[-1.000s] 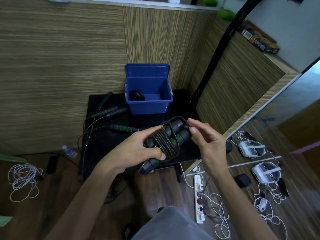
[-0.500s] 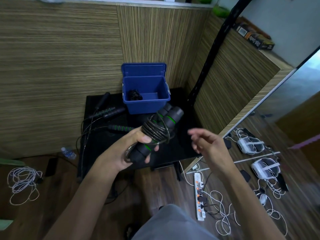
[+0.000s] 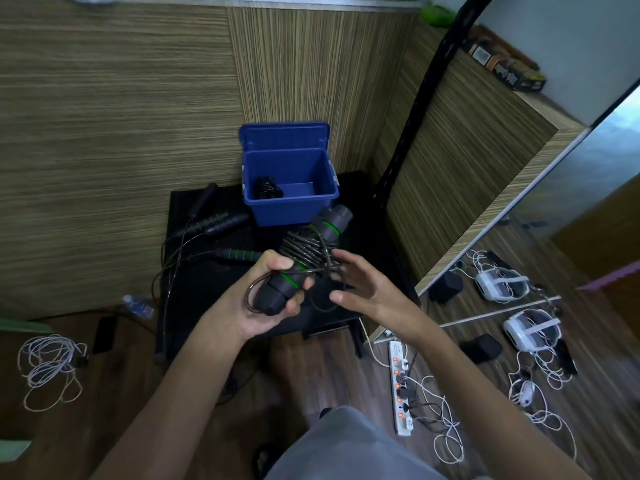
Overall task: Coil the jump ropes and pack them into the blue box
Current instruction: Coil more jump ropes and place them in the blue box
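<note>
My left hand (image 3: 268,299) grips a coiled jump rope (image 3: 304,258), its two black handles with green rings side by side and the cord wound around them. Its far end points at the blue box (image 3: 289,206), which stands open on the black table (image 3: 367,237) with a dark coiled rope (image 3: 266,187) inside at the left. My right hand (image 3: 360,292) hovers just right of the bundle, fingers spread, their tips at the loose cord. Uncoiled jump ropes (image 3: 221,223) with black and green handles lie on the table left of the box.
Wood-panelled walls enclose the corner behind the table. A black pole (image 3: 415,133) leans at the right. On the floor lie a power strip (image 3: 400,386), white cables (image 3: 48,362), a water bottle (image 3: 138,304), a phone (image 3: 104,334) and two white headsets (image 3: 530,329).
My left hand raised the coiled rope toward the box while my right hand let go and drew back. Now the right hand has returned beside the bundle, fingers spread at the cord.
</note>
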